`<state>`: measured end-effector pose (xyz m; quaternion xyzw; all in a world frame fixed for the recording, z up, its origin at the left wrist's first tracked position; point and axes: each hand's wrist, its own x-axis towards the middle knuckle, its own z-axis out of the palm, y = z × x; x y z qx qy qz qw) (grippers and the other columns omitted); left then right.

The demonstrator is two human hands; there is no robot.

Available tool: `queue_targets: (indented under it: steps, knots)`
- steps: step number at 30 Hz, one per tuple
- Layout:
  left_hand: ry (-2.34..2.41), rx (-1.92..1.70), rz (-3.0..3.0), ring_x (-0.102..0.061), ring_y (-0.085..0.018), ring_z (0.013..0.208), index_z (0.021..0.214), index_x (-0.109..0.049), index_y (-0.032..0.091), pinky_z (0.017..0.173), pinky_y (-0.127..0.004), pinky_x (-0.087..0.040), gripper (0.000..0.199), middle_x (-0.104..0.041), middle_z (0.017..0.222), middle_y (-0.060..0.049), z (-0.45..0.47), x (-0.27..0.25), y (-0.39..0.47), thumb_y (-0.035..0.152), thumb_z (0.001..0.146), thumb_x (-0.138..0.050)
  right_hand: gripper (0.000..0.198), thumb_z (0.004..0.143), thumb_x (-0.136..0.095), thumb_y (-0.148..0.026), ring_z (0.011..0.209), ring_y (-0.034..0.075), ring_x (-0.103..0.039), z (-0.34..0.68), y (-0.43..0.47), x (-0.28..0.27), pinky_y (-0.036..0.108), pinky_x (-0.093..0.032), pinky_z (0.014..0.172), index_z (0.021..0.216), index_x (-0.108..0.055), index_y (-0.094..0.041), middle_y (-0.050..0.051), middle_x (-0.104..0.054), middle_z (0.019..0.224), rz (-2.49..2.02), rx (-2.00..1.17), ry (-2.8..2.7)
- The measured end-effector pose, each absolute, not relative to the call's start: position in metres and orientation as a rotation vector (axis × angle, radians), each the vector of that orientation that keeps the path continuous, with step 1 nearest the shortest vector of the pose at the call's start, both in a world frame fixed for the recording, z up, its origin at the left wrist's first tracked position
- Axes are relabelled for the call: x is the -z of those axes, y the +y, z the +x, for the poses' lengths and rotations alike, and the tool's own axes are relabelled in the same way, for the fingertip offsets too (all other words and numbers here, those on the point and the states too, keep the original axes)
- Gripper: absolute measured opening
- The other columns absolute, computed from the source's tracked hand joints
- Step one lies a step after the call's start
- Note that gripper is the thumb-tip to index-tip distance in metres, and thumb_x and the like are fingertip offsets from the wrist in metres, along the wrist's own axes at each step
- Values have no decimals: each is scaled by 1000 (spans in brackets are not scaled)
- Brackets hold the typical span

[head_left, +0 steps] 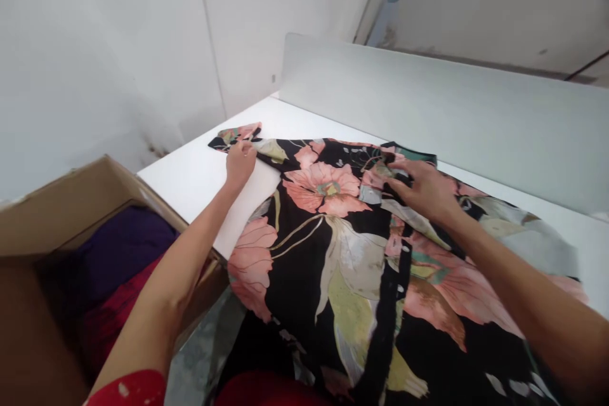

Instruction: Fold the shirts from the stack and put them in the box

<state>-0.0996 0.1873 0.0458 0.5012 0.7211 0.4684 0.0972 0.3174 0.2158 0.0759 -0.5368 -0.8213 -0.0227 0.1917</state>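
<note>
A black shirt (pixel 328 187) printed with large coral flowers and pale green leaves lies spread over the white table, its lower part hanging past the near edge. My left hand (pixel 242 162) is closed on the sleeve near its cuff, at the table's left side. At the collar, my right hand (pixel 421 184) has its thumb and fingers pinching the cloth beside the button placket. The fingertips there are partly lost against the print. The far sleeve, under and beyond my right forearm, is blurred.
An open cardboard box (pixel 61 203) stands left of the white table (pixel 185 168), with purple cloth (pixel 126 247) and red cloth (pixel 118 298) inside. A low pale panel (pixel 428 114) runs along the table's back edge. White walls (pixel 109 44) rise behind.
</note>
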Motion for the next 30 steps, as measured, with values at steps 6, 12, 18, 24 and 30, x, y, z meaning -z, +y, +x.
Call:
queue_targets:
  steps: [6, 12, 18, 24, 30]
  knots:
    - [2531, -1112, 1441, -64, -35, 122, 104, -69, 20, 105, -49, -49, 16, -66, 128, -21, -164, -71, 200, 28, 91, -62, 45, 88, -45, -53, 117, 35, -69, 351, 188, -62, 50, -55, 101, 109, -72, -23, 17, -75, 122, -1415, 14, -2287]
    - [2530, -808, 1639, -53, -44, 134, 119, -66, 20, 109, -58, -44, 50, -60, 140, -25, -171, -62, 210, 52, 82, -78, 48, 85, -46, -62, 113, 35, -71, 368, 171, -45, 48, -60, 75, 111, -70, -30, 11, -73, 130, -1502, -59, -2250]
    - [2503, -665, 1867, -58, -44, 129, 125, -69, 23, 107, -58, -45, 38, -65, 134, -21, -166, -55, 208, 32, 87, -68, 42, 83, -49, -60, 115, 35, -70, 373, 161, -48, 51, -61, 82, 106, -70, -32, 12, -74, 126, -1500, -80, -2230]
    - [2627, -638, 1679, -67, -37, 116, 108, -76, 19, 99, -46, -49, 31, -74, 118, -16, -186, -88, 205, 26, 94, -49, 45, 86, -47, -62, 111, 34, -73, 372, 156, -47, 50, -62, 85, 103, -72, -29, 11, -76, 121, -1402, -26, -2238]
    - [2604, -1296, 1584, -66, -25, 98, 90, -68, 19, 90, -37, -49, 18, -73, 96, -8, -195, -160, 190, 31, 96, -56, 48, 90, -45, -61, 108, 35, -75, 368, 148, -54, 51, -62, 87, 103, -74, -24, 12, -77, 120, -1339, 47, -2275]
